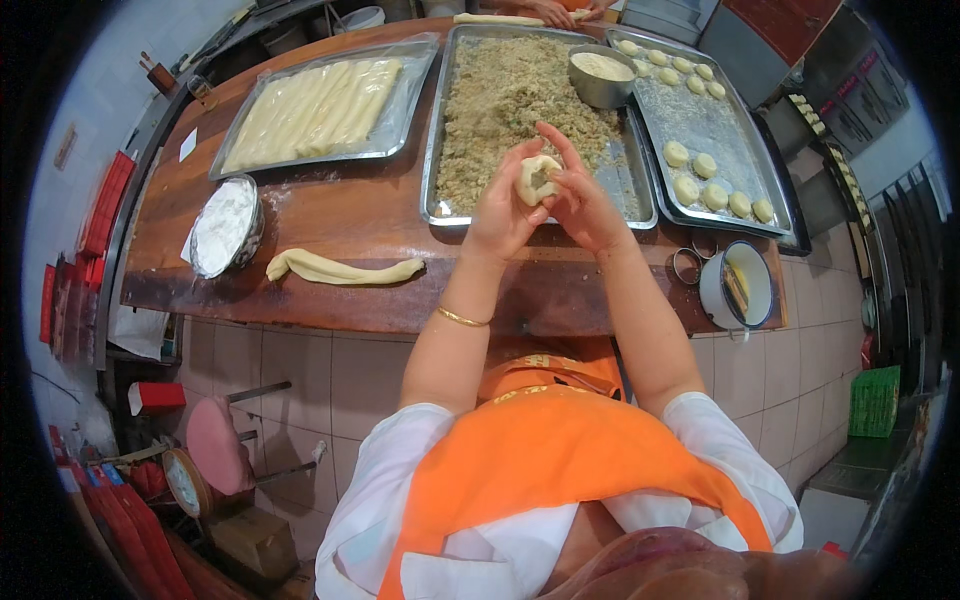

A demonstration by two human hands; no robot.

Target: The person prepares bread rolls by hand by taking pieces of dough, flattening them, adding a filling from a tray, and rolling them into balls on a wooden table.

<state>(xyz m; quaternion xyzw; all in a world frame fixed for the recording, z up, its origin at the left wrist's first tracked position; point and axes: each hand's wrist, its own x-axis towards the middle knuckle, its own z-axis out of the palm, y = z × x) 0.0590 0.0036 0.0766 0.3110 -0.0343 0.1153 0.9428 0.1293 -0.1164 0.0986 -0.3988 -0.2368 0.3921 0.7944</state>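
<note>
My left hand [505, 205] and my right hand [585, 200] are both closed round a pale dough piece [536, 180] with a hollow showing darker filling. They are over the near part of a metal tray [429, 180] of crumbly tan filling [500, 100], with a metal bowl [602, 88] of pale powder at its back right corner. A long dough strip [340, 271] lies on the wooden table [390, 310] to the left of my arms. A tray [676, 125] of small round dough pieces stands to the right.
A covered tray of dough logs [310, 110] and a bowl of white powder [225, 225] are at left. A white enamel pot [735, 285] and metal rings [687, 265] sit at right. A co-worker's hands [560, 12] are across the table. A pink stool [215, 445] stands lower left.
</note>
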